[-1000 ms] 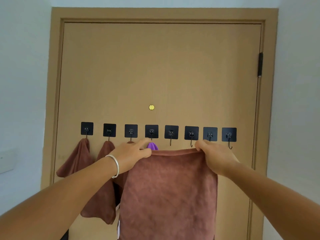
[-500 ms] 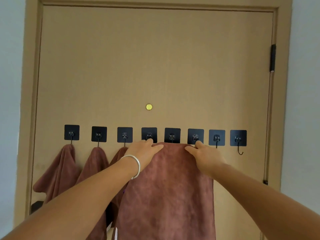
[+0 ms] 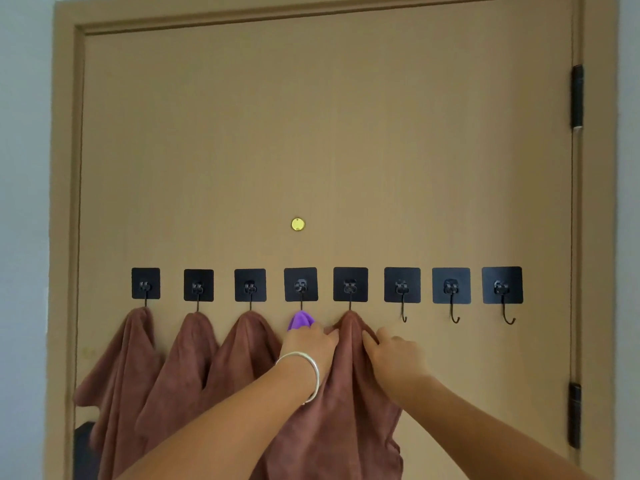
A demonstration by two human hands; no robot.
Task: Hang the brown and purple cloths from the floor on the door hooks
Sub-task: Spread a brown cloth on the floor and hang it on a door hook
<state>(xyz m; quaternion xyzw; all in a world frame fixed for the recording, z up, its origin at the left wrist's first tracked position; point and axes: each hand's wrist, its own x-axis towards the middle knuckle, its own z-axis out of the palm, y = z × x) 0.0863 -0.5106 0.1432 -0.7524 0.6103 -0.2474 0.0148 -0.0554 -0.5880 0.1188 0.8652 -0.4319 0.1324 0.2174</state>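
Brown cloth (image 3: pixel 349 393): peaked on the fifth hook (image 3: pixel 350 299), just right of the purple cloth (image 3: pixel 300 320)
Left hand (image 3: pixel 308 344): pinching a fold; right hand (image 3: pixel 394 355): fingers pressing it
Risk: shallow catch; letting go could slip it off

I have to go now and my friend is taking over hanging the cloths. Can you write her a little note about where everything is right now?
Left hand: on the fifth cloth, fingers gripping its left fold just below the hook.
Right hand: fingers touching the same cloth's right fold.
Done: brown cloths hang on hooks one to three; the purple cloth is on hook four; the fifth cloth's top sits at the fifth hook.
Left: check that it holds, then let go. Three hooks on the right are bare. The floor is out of view, so I cannot tell whether more cloths wait there.
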